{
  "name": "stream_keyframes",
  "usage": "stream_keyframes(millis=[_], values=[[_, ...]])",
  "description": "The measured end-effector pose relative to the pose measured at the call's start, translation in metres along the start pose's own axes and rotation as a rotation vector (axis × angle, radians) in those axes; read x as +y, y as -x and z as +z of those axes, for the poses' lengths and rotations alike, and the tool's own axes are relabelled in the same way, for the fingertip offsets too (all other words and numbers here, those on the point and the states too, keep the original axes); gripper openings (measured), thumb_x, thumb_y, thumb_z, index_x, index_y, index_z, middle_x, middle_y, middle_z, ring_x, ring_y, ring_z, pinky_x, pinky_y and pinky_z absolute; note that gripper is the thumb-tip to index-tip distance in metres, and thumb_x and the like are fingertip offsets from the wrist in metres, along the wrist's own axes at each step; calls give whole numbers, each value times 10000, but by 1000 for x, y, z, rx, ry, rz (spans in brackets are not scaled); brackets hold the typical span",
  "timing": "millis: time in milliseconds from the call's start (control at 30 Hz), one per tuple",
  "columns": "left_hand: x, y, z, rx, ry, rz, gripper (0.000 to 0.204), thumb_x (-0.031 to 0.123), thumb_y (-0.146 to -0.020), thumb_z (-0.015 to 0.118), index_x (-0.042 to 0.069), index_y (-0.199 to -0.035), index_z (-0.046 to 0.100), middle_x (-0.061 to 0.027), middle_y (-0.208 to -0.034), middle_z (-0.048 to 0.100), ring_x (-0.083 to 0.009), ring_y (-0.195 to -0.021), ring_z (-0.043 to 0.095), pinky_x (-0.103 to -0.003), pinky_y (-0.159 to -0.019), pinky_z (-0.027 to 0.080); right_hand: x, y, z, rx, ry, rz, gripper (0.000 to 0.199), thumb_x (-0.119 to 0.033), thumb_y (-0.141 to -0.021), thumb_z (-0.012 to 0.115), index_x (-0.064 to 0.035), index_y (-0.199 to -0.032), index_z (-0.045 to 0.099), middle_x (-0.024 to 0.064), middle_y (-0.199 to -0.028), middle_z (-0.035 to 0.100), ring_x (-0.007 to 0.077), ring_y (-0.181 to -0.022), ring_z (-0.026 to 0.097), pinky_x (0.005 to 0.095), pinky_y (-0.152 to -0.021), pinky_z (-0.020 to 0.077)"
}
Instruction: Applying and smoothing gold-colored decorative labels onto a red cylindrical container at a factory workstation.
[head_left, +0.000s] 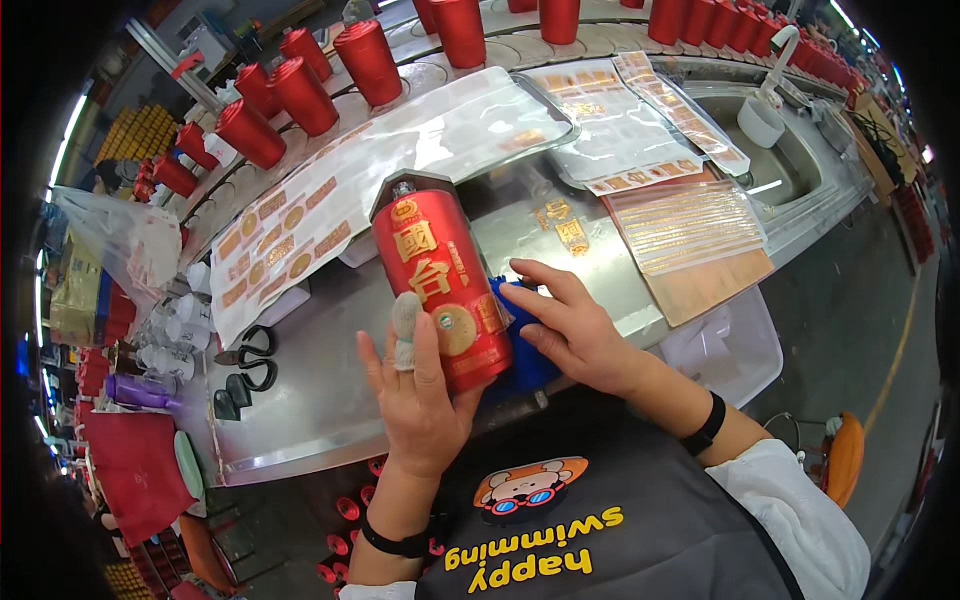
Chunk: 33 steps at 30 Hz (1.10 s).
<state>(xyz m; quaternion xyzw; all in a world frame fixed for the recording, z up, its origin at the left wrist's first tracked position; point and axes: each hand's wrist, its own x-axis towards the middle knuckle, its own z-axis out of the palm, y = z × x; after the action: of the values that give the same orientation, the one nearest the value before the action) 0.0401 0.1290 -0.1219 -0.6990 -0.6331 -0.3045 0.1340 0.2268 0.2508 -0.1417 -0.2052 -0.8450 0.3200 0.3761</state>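
Observation:
A red bottle with gold lettering, a round gold badge and a small metallic neck leans in front of me, its base toward me. My left hand is at its lower end, thumb by the base and fingers stretched along the front. One finger wears a pale cover and rests on the bottle. Right of the bottle, my right hand has its fingers apart, with nothing visible in them. They hover near the bottle's side, above a blue object partly hidden by the bottle and hand.
Sheets of gold stickers lie on the steel table, with loose gold pieces mid-table. Black-handled scissors are left. A board with gold strips, a sink and a white bin are right. Red bottles line the conveyor.

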Motion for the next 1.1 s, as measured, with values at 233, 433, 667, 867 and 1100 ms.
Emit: stream_keyframes(millis=[233,433,667,867,1100], values=[[-15,28,15,57,310,-207,763,430,-945,544,-126,-1405,295,-287,-1405,421,-473,-1273,433,-547,-1115,259,6,-17,5,-66,-116,175,344,-342,-960,550,-45,-1118,623,233,-1300,492,386,-1185,489,434,-986,404],[-10,9,3,59,593,-253,716,382,-975,509,-116,-1427,261,-280,-1440,374,-390,-1345,378,-468,-1129,247,-1,-29,2,-106,-256,248,314,-348,-908,632,-34,-923,618,208,-1196,545,358,-1132,535,401,-948,419],[-4,-27,15,41,742,-503,877,337,-892,658,-95,-1462,150,-265,-1440,329,-331,-1315,395,-392,-1097,298,-14,-29,-8,-56,-326,271,134,-164,-885,664,-43,-882,606,138,-1232,541,220,-1141,520,334,-965,386],[2,-33,14,17,847,-574,909,369,-908,635,-93,-1472,92,-296,-1453,291,-363,-1326,376,-398,-1100,293,-15,-29,-9,-47,-363,261,126,-149,-888,657,-36,-873,603,140,-1238,537,213,-1153,509,334,-972,375],[-2,-29,16,-17,838,-556,867,342,-939,586,-95,-1479,67,-309,-1487,232,-376,-1371,301,-400,-1123,245,-12,-29,-6,-28,-354,222,113,-149,-878,655,-52,-891,599,122,-1221,531,140,-909,554,247,-708,455]])
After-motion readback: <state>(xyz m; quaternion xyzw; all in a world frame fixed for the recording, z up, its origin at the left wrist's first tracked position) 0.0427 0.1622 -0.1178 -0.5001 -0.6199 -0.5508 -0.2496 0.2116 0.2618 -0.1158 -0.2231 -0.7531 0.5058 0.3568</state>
